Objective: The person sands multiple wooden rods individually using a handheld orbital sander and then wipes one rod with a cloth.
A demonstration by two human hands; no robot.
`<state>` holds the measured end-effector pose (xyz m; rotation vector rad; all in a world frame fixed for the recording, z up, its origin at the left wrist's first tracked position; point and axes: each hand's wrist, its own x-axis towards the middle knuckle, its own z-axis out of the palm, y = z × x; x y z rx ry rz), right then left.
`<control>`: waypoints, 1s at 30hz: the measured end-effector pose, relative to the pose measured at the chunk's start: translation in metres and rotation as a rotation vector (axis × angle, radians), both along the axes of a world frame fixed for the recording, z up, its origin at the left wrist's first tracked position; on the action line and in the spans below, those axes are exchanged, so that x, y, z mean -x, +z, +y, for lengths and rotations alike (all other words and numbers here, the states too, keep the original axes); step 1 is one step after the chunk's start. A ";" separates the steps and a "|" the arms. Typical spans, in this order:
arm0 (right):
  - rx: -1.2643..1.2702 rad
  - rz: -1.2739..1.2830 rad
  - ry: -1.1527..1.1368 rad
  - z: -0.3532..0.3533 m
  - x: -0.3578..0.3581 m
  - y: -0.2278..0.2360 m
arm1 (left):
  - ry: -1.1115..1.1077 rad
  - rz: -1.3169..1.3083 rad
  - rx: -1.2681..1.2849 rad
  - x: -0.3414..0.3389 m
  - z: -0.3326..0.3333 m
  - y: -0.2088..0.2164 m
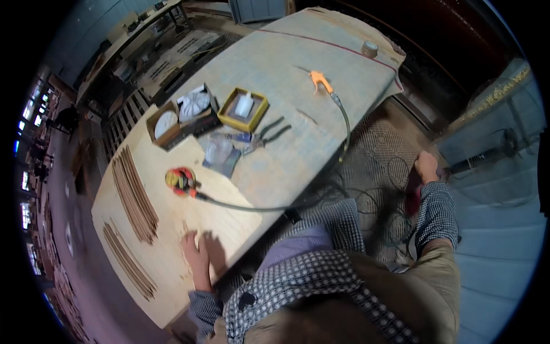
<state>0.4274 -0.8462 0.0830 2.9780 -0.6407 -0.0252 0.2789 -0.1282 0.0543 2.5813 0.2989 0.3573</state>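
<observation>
My left hand (197,258) rests on the near part of the pale wooden board (229,223), its fingers stretched and apart. Thin pale wood slivers (184,225) lie by its fingertips. Further up the board is a red and yellow palm sander (181,181) with a dark hose. Left of my hand are two bundles of thin brown wooden strips, a longer one (135,195) and a shorter one (129,261). Off the table to the right, my right hand (427,166) is closed; what it grips is hidden. A dark red thing (413,192) shows just beneath it.
On the table (275,57) lie an orange air blow gun (319,81) with its hose, pliers (269,136), a yellow tray (243,109) holding a white container, open boxes with pads (182,116), a plastic bag (219,151) and a jar (369,49). Coiled hoses (395,226) cover the floor mat.
</observation>
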 end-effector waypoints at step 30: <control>-0.932 -0.883 1.697 0.350 0.223 0.127 | -0.809 -0.069 -0.463 0.036 -0.303 0.100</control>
